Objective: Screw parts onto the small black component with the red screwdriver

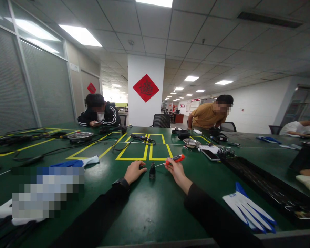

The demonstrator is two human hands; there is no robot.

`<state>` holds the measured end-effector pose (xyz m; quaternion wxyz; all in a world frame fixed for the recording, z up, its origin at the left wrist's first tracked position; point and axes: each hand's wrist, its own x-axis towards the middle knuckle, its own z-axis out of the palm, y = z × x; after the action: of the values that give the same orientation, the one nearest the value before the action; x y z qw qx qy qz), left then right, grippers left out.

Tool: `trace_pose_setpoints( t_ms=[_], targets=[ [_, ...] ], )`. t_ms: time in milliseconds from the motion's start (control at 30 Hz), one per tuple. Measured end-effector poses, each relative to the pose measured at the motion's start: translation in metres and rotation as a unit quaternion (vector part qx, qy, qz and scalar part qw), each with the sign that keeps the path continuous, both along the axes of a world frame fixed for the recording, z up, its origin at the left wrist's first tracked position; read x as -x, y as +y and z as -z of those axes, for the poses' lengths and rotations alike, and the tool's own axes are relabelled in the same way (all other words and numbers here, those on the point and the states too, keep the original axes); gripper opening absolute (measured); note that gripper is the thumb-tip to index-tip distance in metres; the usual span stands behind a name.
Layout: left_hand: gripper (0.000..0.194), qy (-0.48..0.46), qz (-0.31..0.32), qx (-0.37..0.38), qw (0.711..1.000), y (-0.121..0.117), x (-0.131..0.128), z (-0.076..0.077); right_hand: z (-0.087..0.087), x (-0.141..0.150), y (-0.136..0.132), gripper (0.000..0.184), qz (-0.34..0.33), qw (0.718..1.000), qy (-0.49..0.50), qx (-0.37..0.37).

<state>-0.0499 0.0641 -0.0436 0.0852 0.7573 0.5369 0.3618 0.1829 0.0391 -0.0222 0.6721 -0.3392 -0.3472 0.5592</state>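
Observation:
My right hand (177,172) grips a screwdriver (179,158) by its red and black handle. Its thin metal shaft points left, towards the top of a black cone-shaped part (152,171) standing upright on the green table. Whether the tip touches that part I cannot tell. On the other side of the part, my left hand (134,171) lies low over the table, fingers loosely bent and somewhat apart. Nothing shows in it, though the undersides of its fingers are hidden.
White-and-blue gloves (249,210) lie at right, beside a long black tray (268,186). Beyond are a phone (210,154), a metal bowl (192,142) and yellow tape outlines (131,159). Cables (54,153) cross the left side. Several people sit or lean around the table.

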Motion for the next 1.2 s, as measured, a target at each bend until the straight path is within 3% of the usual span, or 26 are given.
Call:
trace_pose_setpoints(
  t_ms=[300, 733, 1200],
  targets=[
    [0.023, 0.032, -0.010, 0.000, 0.999, 0.000, -0.001, -0.001, 0.002, 0.013, -0.005, 0.026, -0.058, 0.997, -0.028, -0.030],
    [0.022, 0.046, 0.026, 0.017, 0.998, -0.010, -0.007, -0.011, 0.001, 0.010, -0.008, 0.024, -0.046, 0.998, -0.008, -0.050],
    [0.020, 0.042, 0.053, 0.001, 0.998, -0.010, -0.005, -0.012, 0.000, 0.011, -0.007, 0.024, -0.031, 0.999, 0.021, -0.034]
  ],
)
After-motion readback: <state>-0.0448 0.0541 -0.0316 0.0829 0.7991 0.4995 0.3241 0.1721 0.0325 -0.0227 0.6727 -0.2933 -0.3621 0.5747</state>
